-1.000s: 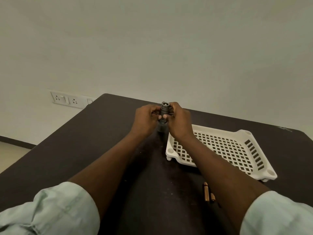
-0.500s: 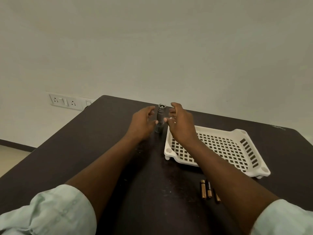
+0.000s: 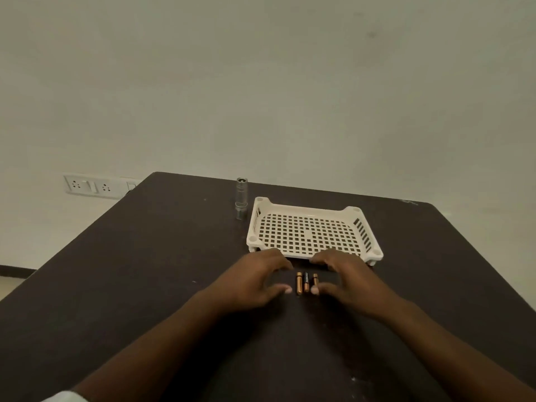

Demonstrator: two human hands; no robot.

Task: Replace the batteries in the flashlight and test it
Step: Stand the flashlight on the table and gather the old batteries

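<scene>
1. On the dark table (image 3: 145, 271), head view: your left hand (image 3: 252, 281) and right hand (image 3: 345, 281) lay low over the surface, one on each side of three batteries (image 3: 306, 282).
2. Your left hand's fingers were loosely spread and curved, gripping nothing; its thumb tip sat just beside the leftmost battery.
3. Your right hand was likewise spread and held nothing; its thumb tip was at the near end of the rightmost battery. Contact could not be confirmed.
4. The batteries lay side by side, parallel, long axes pointing away from you, just in front of the white perforated tray (image 3: 313, 232).
5. The flashlight (image 3: 241, 198) stood upright on the table, well apart from both hands, just beside the tray's far left corner.
6. A wall socket panel (image 3: 90, 185) sat beyond the table's left edge.
</scene>
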